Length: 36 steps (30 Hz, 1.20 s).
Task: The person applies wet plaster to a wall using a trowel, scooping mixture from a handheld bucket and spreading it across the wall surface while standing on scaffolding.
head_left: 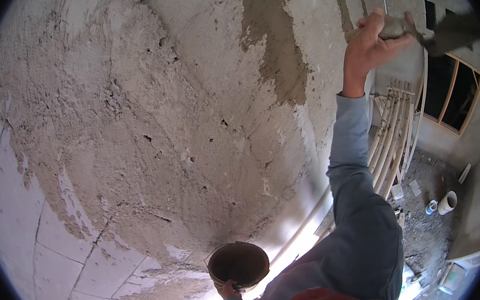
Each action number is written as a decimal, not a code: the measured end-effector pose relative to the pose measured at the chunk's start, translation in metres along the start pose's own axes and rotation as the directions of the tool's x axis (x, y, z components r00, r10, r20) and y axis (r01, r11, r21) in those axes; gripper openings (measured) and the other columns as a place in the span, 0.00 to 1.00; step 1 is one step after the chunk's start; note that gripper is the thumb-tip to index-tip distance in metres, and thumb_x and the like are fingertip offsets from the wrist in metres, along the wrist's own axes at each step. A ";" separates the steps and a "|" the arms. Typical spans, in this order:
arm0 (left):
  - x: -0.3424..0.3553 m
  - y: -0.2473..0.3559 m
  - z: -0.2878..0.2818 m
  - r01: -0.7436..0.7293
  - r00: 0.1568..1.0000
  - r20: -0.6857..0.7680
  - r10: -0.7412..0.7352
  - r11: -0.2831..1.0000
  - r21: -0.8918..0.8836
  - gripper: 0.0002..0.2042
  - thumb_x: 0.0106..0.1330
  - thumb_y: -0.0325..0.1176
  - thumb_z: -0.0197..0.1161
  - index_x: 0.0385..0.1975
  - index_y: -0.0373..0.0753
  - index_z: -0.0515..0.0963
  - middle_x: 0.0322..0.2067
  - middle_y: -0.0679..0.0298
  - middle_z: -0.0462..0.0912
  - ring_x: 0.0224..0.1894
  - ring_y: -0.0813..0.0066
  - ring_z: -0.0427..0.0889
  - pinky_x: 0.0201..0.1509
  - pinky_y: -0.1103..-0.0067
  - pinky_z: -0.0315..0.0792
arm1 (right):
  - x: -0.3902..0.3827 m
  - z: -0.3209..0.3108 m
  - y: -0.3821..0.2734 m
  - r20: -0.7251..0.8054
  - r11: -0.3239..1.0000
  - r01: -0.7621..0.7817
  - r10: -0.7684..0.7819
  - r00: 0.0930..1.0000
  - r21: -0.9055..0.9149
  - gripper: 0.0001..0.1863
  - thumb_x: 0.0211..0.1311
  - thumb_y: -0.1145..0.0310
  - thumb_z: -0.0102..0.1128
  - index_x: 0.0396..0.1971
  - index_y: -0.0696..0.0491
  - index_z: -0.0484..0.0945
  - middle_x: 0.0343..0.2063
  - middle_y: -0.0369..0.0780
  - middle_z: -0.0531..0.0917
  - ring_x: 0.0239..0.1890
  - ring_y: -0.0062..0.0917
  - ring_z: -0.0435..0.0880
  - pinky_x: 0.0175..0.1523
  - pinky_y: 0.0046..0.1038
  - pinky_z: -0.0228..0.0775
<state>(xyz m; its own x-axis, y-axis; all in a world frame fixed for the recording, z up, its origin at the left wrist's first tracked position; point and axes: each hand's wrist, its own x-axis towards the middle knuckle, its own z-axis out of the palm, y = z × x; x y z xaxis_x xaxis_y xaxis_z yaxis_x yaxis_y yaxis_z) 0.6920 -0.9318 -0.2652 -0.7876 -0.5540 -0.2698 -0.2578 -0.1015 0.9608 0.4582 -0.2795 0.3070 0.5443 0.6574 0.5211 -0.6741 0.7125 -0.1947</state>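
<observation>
rough wall (152, 123), mortar-filled bucket (237, 264)

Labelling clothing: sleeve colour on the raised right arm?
Grey-blue sleeve, plain, no pattern; seen in the head view.

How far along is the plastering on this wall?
Rough grey plaster already covers most of the wall, with a darker wet strip near the top. The right hand holds a loaded trowel raised; the left hand holds a mortar pan. Bare blocks at lower left remain uncovered.
</observation>
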 end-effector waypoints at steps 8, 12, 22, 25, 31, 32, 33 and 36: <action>0.022 -0.013 0.009 -0.329 0.927 0.253 0.277 0.925 0.192 0.24 0.31 0.36 0.82 0.32 0.46 0.79 0.22 0.61 0.79 0.23 0.62 0.79 0.35 0.67 0.74 | -0.197 -0.034 0.105 0.830 0.857 0.183 0.379 0.410 -0.482 0.27 0.69 0.59 0.53 0.62 0.57 0.68 0.55 0.52 0.77 0.58 0.44 0.74 0.61 0.42 0.65; 0.018 0.014 0.032 -0.251 0.925 0.296 0.239 0.968 0.003 0.18 0.46 0.27 0.69 0.39 0.45 0.77 0.25 0.60 0.79 0.22 0.66 0.78 0.27 0.73 0.73 | -0.291 -0.197 -0.059 0.904 0.749 -0.509 0.389 -0.179 -0.423 0.37 0.65 0.57 0.62 0.67 0.61 0.60 0.61 0.56 0.72 0.64 0.46 0.71 0.65 0.38 0.64; -0.042 0.156 0.196 -0.225 0.848 0.515 0.124 0.964 0.139 0.33 0.42 0.21 0.59 0.57 0.38 0.71 0.44 0.59 0.80 0.47 0.66 0.79 0.49 0.74 0.75 | -0.289 -0.413 -0.167 0.322 0.776 0.169 0.435 -0.841 -0.608 0.16 0.64 0.56 0.54 0.42 0.52 0.75 0.30 0.47 0.83 0.34 0.45 0.84 0.41 0.46 0.76; -0.057 0.182 0.237 -0.353 0.791 0.597 0.136 0.898 0.264 0.36 0.39 0.22 0.58 0.59 0.36 0.70 0.47 0.61 0.79 0.46 0.69 0.78 0.48 0.77 0.75 | -0.310 -0.432 -0.165 0.373 0.759 0.048 0.373 -0.850 -0.649 0.15 0.64 0.57 0.54 0.41 0.54 0.76 0.31 0.47 0.82 0.33 0.40 0.84 0.39 0.43 0.76; -0.054 0.190 0.277 -0.265 0.742 0.656 0.137 0.959 0.100 0.35 0.41 0.18 0.57 0.59 0.37 0.69 0.45 0.62 0.79 0.44 0.69 0.78 0.44 0.78 0.76 | -0.313 -0.443 -0.153 0.474 0.276 -0.424 0.149 -0.868 -0.863 0.17 0.68 0.53 0.53 0.37 0.54 0.77 0.22 0.36 0.74 0.20 0.24 0.75 0.26 0.30 0.69; -0.054 0.190 0.279 -0.174 0.743 0.666 0.066 0.980 0.097 0.35 0.42 0.18 0.57 0.60 0.36 0.68 0.45 0.60 0.79 0.42 0.69 0.79 0.42 0.78 0.76 | -0.311 -0.444 -0.149 0.444 0.151 -0.420 0.206 -0.872 -0.895 0.16 0.65 0.57 0.55 0.39 0.56 0.76 0.24 0.39 0.76 0.24 0.28 0.78 0.30 0.31 0.71; -0.052 0.187 0.279 -0.171 0.748 0.660 0.063 0.980 0.101 0.35 0.42 0.18 0.57 0.60 0.36 0.68 0.45 0.60 0.79 0.42 0.69 0.79 0.42 0.78 0.76 | -0.308 -0.442 -0.144 0.407 0.025 -0.415 0.256 -0.877 -0.909 0.16 0.63 0.61 0.56 0.40 0.58 0.76 0.27 0.42 0.78 0.28 0.32 0.80 0.34 0.32 0.73; -0.041 0.167 0.268 0.055 0.760 0.650 -0.006 0.997 -0.055 0.34 0.45 0.15 0.56 0.59 0.40 0.68 0.45 0.62 0.79 0.43 0.66 0.80 0.41 0.75 0.78 | -0.269 -0.397 -0.129 0.375 -0.395 -0.460 0.275 -0.885 -0.796 0.20 0.71 0.51 0.50 0.43 0.55 0.74 0.22 0.33 0.73 0.18 0.16 0.69 0.21 0.19 0.62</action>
<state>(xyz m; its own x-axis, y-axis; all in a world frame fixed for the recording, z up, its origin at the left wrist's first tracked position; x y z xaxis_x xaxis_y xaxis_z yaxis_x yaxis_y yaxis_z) 0.5313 -0.7048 -0.1101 -0.9608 0.1168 -0.2514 -0.2692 -0.1775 0.9466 0.5973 -0.4511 -0.1377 -0.8543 -0.4785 -0.2031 0.4133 -0.3883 -0.8236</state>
